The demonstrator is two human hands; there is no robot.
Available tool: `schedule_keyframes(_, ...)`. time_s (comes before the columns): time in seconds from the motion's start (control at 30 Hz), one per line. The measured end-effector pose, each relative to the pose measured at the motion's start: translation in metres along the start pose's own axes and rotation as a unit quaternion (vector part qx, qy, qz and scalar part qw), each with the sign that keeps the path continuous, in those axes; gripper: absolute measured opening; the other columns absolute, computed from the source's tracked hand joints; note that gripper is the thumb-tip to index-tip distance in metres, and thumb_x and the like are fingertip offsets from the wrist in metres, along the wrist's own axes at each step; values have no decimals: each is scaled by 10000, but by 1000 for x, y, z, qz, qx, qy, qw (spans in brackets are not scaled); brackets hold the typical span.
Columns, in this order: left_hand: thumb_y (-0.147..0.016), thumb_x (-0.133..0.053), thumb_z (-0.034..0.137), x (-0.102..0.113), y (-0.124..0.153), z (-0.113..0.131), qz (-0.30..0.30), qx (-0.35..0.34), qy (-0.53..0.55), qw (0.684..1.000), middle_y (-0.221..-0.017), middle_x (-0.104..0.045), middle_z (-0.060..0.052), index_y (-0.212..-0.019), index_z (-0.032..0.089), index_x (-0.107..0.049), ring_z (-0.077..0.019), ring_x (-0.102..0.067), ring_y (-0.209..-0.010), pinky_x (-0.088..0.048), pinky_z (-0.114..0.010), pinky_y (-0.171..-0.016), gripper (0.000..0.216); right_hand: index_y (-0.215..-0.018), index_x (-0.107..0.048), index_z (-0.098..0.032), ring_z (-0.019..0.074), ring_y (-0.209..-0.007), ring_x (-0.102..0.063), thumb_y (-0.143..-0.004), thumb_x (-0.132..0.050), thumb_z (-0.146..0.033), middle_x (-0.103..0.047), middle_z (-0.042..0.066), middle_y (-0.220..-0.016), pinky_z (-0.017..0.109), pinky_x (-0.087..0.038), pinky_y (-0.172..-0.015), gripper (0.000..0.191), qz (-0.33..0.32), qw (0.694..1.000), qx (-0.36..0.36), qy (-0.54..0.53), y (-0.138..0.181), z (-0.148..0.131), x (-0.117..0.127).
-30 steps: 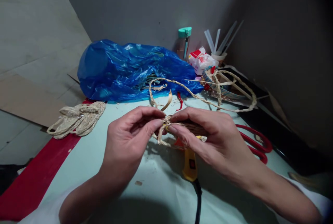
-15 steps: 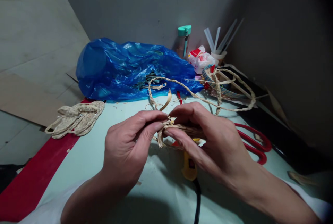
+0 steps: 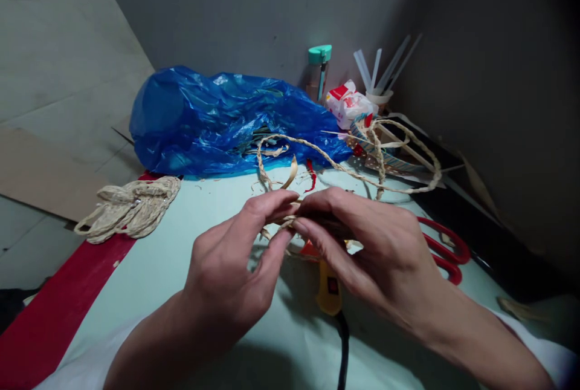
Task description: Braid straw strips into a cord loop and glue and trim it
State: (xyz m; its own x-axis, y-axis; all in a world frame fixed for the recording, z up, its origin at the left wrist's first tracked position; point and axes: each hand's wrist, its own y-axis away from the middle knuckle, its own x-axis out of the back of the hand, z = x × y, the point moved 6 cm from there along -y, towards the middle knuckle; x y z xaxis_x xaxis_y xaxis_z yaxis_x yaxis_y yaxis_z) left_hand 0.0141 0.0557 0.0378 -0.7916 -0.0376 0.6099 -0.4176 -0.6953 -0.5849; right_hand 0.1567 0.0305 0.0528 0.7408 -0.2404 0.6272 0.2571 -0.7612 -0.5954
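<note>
Between my two hands is a piece of braided straw cord (image 3: 286,221), mostly covered by fingers. My left hand (image 3: 235,257) pinches its left end with thumb and fingertips. My right hand (image 3: 367,251) is curled round the rest, thumb below and fingers above, its tip close to the left thumb. A long loop of the braided cord (image 3: 326,153) runs out behind the hands and curves to the right. Beneath my right hand lies a yellow tool (image 3: 329,293) with a black cable, perhaps a glue gun; its front is hidden.
A blue plastic bag (image 3: 217,118) stretches along the back. Coiled braided cord (image 3: 131,208) lies at left over a red strip (image 3: 67,305). Red-handled scissors (image 3: 448,248) are at right. Behind stand a green-lidded jar (image 3: 319,69), a tissue pack (image 3: 348,103) and a cup of translucent sticks (image 3: 379,97).
My left hand has shifted right and its fingers now overlap the cord end that showed before. My right hand has dropped slightly. More of a red scrap shows behind them.
</note>
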Motion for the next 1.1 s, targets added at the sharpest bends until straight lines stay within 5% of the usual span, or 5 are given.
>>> schedule_keyframes(0.33,-848,-601,49,-2,-9,17,25,-141,-128,981,-1006,-781,-124,-1056,84,-672,-177,-740,-935,-545,-223,-928,222,-860,-562,-180,103,-604,-548,-950,-544,-151,-603,3,-736,219,-443,-581,96,18,999,16,41,-2,-3,3)
schedule_keyframes(0.87,-877,-539,88,2,-10,21,2,-147,-136,980,-742,-739,-28,-941,150,-682,-132,-673,-624,-487,-218,-601,169,-860,-562,-188,112,-610,-513,-954,-521,-146,-583,4,-726,239,-418,-572,111,3,999,38,26,0,-8,3)
schedule_keyframes(1.1,-867,-592,97,4,-4,20,31,-157,-130,978,-679,-704,-20,-952,145,-684,-124,-636,-580,-446,-227,-558,134,-949,-623,-182,92,-676,-606,-955,-584,-199,-673,0,-822,205,-466,-634,43,-35,997,-38,-53,-6,3,5)
